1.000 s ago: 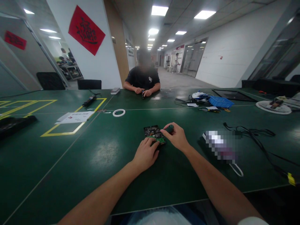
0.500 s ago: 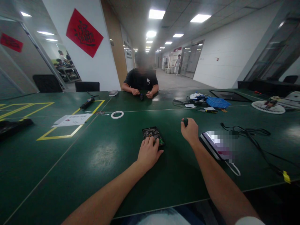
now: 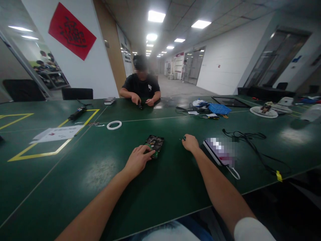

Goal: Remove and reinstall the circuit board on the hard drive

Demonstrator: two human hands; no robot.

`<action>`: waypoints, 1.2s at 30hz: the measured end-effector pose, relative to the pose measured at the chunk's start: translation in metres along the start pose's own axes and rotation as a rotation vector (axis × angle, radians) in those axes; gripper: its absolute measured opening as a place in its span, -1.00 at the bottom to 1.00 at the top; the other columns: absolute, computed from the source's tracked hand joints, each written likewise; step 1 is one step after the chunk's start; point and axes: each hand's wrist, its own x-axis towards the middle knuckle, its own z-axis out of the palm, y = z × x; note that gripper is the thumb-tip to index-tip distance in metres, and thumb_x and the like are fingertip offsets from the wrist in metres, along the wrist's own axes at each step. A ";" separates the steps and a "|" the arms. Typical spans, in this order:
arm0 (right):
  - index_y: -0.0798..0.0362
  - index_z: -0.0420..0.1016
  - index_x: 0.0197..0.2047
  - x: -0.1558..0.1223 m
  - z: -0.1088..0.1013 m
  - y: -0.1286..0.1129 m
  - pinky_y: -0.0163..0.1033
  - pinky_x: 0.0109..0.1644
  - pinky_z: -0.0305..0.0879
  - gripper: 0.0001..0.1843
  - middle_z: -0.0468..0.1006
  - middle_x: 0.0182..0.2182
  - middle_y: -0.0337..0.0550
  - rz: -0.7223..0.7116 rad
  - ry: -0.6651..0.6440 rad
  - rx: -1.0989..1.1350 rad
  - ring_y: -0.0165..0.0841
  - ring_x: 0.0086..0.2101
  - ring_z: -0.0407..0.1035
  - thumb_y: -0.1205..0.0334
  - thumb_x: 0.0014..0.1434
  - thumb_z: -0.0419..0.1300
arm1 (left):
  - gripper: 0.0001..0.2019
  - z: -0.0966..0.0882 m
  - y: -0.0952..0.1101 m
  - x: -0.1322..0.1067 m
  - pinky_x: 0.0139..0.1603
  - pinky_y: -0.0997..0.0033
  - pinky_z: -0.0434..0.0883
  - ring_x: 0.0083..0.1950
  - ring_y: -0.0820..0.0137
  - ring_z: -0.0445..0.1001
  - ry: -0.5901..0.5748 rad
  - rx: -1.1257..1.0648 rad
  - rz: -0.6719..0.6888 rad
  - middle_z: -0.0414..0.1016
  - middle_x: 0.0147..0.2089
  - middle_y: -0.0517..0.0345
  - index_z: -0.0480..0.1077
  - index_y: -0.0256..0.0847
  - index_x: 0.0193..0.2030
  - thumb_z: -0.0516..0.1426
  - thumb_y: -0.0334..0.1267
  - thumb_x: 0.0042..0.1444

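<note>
Flat on the green table (image 3: 170, 187) lies a dark rectangular hard drive (image 3: 157, 142) with a green circuit board showing at its near end. My left hand (image 3: 137, 160) grips it at the left and near edges, its fingers covering part of the board. To the right and apart from the drive, my right hand (image 3: 191, 144) is closed around a small screwdriver (image 3: 184, 137) with a dark green handle, mostly hidden in the fist. A phone-like device (image 3: 217, 152) with a white strap rests just right of that hand.
A white tape ring (image 3: 114, 125) and a paper sheet (image 3: 59, 133) lie left. A blue basket (image 3: 219, 108), pliers (image 3: 210, 116), a black cable (image 3: 253, 145) and a white fan part (image 3: 263, 112) are at right. Opposite sits a person (image 3: 141, 85) handling a dark object.
The view has turned right. The drive has rotated under my left hand, which now holds its left side. My right hand has tilted, so the screwdriver handle shows less above the fist.
</note>
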 end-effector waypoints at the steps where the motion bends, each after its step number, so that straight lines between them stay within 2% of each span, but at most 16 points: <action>1: 0.07 0.52 -0.04 0.000 0.001 0.001 -0.15 -0.06 0.40 -0.74 0.59 -0.07 0.11 -0.005 -0.003 0.004 -0.15 -0.07 0.51 0.12 0.31 0.16 | -0.63 -0.002 -0.003 -0.003 0.17 0.05 0.34 0.16 0.14 0.36 -0.007 -0.025 -0.012 0.41 0.14 0.02 0.42 0.01 0.22 0.13 -0.34 0.32; 4: 0.08 0.52 -0.03 -0.001 0.002 0.002 -0.15 -0.09 0.41 -0.73 0.58 -0.08 0.12 -0.021 -0.002 0.017 -0.16 -0.10 0.53 0.12 0.33 0.14 | -0.65 -0.005 -0.001 -0.009 0.20 0.05 0.35 0.18 0.11 0.36 -0.009 -0.108 -0.076 0.40 0.17 -0.01 0.41 -0.07 0.19 0.19 -0.12 0.29; 8: 0.11 0.52 -0.05 -0.001 0.003 0.002 -0.10 -0.09 0.43 -0.73 0.58 -0.08 0.19 -0.023 0.008 0.026 -0.11 -0.10 0.54 0.12 0.32 0.15 | -0.42 0.000 0.019 -0.008 0.23 -0.04 0.33 0.21 0.01 0.32 0.065 -0.085 -0.217 0.36 0.16 -0.09 0.38 -0.17 0.17 0.23 0.18 0.15; 11: 0.13 0.53 -0.06 -0.001 0.002 0.000 -0.05 -0.07 0.44 -0.73 0.57 -0.08 0.24 -0.018 0.010 0.029 -0.06 -0.08 0.54 0.13 0.32 0.16 | -0.26 0.005 0.032 -0.004 0.25 -0.12 0.27 0.27 -0.09 0.23 0.132 0.015 -0.370 0.27 0.22 -0.20 0.32 -0.24 0.21 0.25 0.26 0.05; 13: 0.14 0.54 -0.05 -0.001 0.000 -0.001 -0.02 -0.06 0.44 -0.73 0.57 -0.08 0.27 -0.016 0.009 0.027 -0.04 -0.07 0.54 0.13 0.31 0.17 | -0.24 0.007 0.035 -0.003 0.23 -0.15 0.26 0.29 -0.14 0.20 0.157 0.076 -0.454 0.22 0.26 -0.25 0.29 -0.25 0.23 0.24 0.26 0.05; 15: 0.15 0.54 -0.06 -0.001 -0.002 -0.002 -0.01 -0.06 0.44 -0.72 0.58 -0.10 0.27 -0.007 0.007 0.018 -0.03 -0.08 0.54 0.14 0.30 0.19 | -0.26 0.007 0.034 -0.003 0.19 -0.13 0.28 0.26 -0.14 0.23 0.128 0.090 -0.481 0.24 0.24 -0.26 0.29 -0.24 0.22 0.23 0.26 0.06; 18: 0.16 0.56 -0.09 -0.002 -0.004 -0.004 -0.01 -0.09 0.45 -0.73 0.59 -0.13 0.26 0.009 0.006 -0.009 -0.04 -0.12 0.55 0.15 0.27 0.21 | -0.34 0.004 0.029 -0.004 0.17 -0.10 0.30 0.21 -0.09 0.31 0.084 0.074 -0.483 0.30 0.20 -0.23 0.33 -0.21 0.17 0.22 0.22 0.09; 21: 0.17 0.56 -0.12 -0.002 -0.003 -0.005 -0.03 -0.12 0.45 -0.75 0.59 -0.15 0.25 0.001 0.021 -0.038 -0.05 -0.14 0.55 0.16 0.26 0.20 | -0.37 -0.001 0.019 -0.008 0.21 -0.08 0.29 0.24 -0.07 0.31 0.055 0.031 -0.448 0.29 0.25 -0.21 0.34 -0.19 0.19 0.24 0.14 0.08; 28: 0.16 0.55 -0.13 -0.005 -0.010 -0.005 -0.10 -0.21 0.42 -0.74 0.57 -0.19 0.19 -0.036 0.050 -0.057 -0.10 -0.21 0.53 0.16 0.28 0.15 | -0.34 -0.034 -0.015 -0.027 0.36 0.00 0.24 0.39 0.00 0.24 -0.088 -0.216 -0.202 0.18 0.42 -0.12 0.30 -0.13 0.28 0.31 -0.02 0.04; 30: 0.14 0.54 -0.11 -0.010 -0.014 -0.013 -0.09 -0.15 0.41 -0.73 0.56 -0.16 0.15 -0.118 0.113 -0.024 -0.12 -0.18 0.51 0.14 0.31 0.12 | -0.31 -0.041 -0.018 -0.030 0.39 0.00 0.20 0.42 0.03 0.21 -0.123 -0.287 -0.149 0.16 0.44 -0.09 0.30 -0.09 0.29 0.32 -0.05 0.02; 33: 0.07 0.52 -0.12 -0.028 -0.015 -0.040 -0.12 0.00 0.35 -0.76 0.56 -0.15 0.01 -0.457 0.205 0.126 -0.21 -0.11 0.46 0.15 0.36 0.08 | -0.26 -0.045 -0.017 -0.030 0.42 -0.01 0.16 0.45 0.04 0.17 -0.180 -0.379 -0.081 0.14 0.47 -0.05 0.27 -0.04 0.33 0.35 -0.09 -0.02; 34: 0.05 0.52 -0.13 -0.037 -0.014 -0.051 -0.15 0.04 0.33 -0.78 0.56 -0.15 -0.04 -0.590 0.179 0.179 -0.25 -0.10 0.45 0.15 0.36 0.08 | -0.24 -0.044 -0.015 -0.029 0.43 -0.02 0.14 0.46 0.04 0.16 -0.198 -0.403 -0.056 0.13 0.48 -0.03 0.26 -0.02 0.34 0.36 -0.10 -0.03; 36: 0.04 0.51 -0.15 -0.054 -0.010 -0.072 -0.19 0.01 0.32 -0.81 0.55 -0.17 -0.09 -0.750 0.111 0.228 -0.29 -0.14 0.43 0.18 0.36 0.09 | -0.23 -0.042 -0.010 -0.028 0.46 -0.10 0.04 0.48 0.03 0.12 -0.223 -0.426 -0.014 0.11 0.49 0.01 0.25 0.04 0.36 0.35 -0.11 -0.02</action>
